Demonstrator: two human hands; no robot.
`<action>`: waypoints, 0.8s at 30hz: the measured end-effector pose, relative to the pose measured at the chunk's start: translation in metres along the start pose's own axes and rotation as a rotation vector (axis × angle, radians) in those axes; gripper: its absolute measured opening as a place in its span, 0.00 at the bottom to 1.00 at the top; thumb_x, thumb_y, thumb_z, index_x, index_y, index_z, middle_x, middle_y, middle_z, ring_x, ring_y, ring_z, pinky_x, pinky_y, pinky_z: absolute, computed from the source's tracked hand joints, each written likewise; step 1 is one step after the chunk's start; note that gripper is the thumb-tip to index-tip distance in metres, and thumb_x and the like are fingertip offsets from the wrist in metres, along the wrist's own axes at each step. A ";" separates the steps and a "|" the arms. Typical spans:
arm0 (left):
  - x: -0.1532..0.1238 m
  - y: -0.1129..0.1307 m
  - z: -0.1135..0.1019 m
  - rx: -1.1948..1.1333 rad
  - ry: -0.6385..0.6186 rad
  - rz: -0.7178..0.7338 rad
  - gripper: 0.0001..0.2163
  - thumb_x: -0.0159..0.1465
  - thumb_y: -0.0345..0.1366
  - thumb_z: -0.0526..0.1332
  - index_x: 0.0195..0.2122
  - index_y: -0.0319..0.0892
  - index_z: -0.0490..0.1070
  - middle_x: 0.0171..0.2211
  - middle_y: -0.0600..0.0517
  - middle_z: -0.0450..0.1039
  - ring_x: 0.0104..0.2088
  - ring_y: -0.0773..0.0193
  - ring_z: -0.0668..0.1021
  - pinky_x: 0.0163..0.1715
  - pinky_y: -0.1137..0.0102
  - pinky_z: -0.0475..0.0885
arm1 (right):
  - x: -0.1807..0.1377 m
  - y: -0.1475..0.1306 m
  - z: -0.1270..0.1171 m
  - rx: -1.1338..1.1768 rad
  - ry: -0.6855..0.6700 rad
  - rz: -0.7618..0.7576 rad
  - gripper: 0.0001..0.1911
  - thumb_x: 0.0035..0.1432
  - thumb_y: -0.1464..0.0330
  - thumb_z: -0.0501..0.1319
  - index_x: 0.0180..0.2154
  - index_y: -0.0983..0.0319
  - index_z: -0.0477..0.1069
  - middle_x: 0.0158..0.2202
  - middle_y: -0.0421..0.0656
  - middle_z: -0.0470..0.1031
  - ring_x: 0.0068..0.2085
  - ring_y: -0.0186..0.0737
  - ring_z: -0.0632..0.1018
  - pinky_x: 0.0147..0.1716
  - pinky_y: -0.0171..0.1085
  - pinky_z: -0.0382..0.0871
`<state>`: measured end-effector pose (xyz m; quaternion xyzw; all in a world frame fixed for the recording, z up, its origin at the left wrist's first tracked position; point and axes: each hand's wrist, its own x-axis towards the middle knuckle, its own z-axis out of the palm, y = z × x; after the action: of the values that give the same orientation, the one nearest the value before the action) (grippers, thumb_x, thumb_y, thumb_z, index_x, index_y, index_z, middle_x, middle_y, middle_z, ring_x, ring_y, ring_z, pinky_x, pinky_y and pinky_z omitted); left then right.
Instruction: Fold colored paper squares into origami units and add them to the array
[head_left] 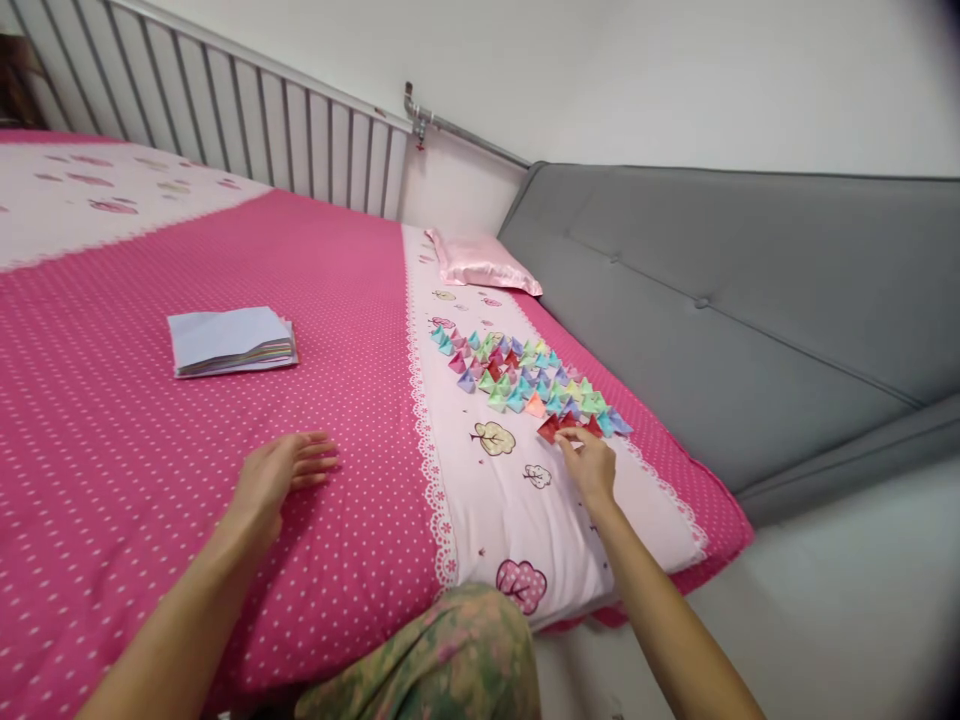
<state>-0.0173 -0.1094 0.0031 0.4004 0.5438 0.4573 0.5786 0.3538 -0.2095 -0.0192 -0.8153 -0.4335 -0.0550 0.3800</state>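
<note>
My right hand (590, 462) pinches a red folded paper boat (550, 429) at the near edge of a group of small paper boats. The group (517, 378) lies in rows on the white printed band of the bedspread, in blue, green, pink, purple, red and orange. Over the pink dotted cloth, my left hand (289, 472) is held with fingers stretched out and nothing in it. Beyond that hand sits a stack of coloured paper sheets (232, 340), its top face white.
A pink satin pillow (484, 262) lies at the far end of the bedspread (360, 400). The grey padded headboard (750, 290) rises along the right. A white radiator (247, 110) and a pipe with a valve (421, 118) are at the wall. My camouflage-clad knee (465, 650) is in front.
</note>
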 end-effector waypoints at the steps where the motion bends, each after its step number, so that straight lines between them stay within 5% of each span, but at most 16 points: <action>1: 0.000 0.000 0.000 -0.002 -0.001 -0.001 0.09 0.51 0.35 0.55 0.31 0.36 0.70 0.27 0.45 0.76 0.25 0.62 0.78 0.23 0.73 0.72 | 0.004 0.003 0.000 -0.015 0.003 0.002 0.10 0.49 0.62 0.57 0.30 0.59 0.74 0.31 0.42 0.78 0.29 0.41 0.75 0.32 0.38 0.64; 17: 0.002 -0.003 -0.004 0.002 -0.015 0.015 0.10 0.52 0.37 0.56 0.31 0.37 0.71 0.27 0.45 0.76 0.25 0.61 0.78 0.23 0.73 0.72 | 0.034 0.018 0.017 -0.090 0.001 0.021 0.11 0.49 0.66 0.55 0.32 0.58 0.75 0.32 0.43 0.78 0.33 0.43 0.75 0.33 0.38 0.64; 24: 0.003 -0.005 -0.004 0.016 -0.013 0.062 0.09 0.51 0.36 0.57 0.31 0.37 0.70 0.27 0.45 0.75 0.26 0.61 0.78 0.25 0.72 0.72 | 0.010 0.018 0.000 -0.048 0.123 0.037 0.20 0.52 0.66 0.51 0.46 0.63 0.69 0.37 0.47 0.77 0.32 0.42 0.75 0.35 0.39 0.64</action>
<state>-0.0208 -0.1075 -0.0025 0.4247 0.5309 0.4683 0.5644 0.3733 -0.2089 -0.0258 -0.8271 -0.3926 -0.1085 0.3873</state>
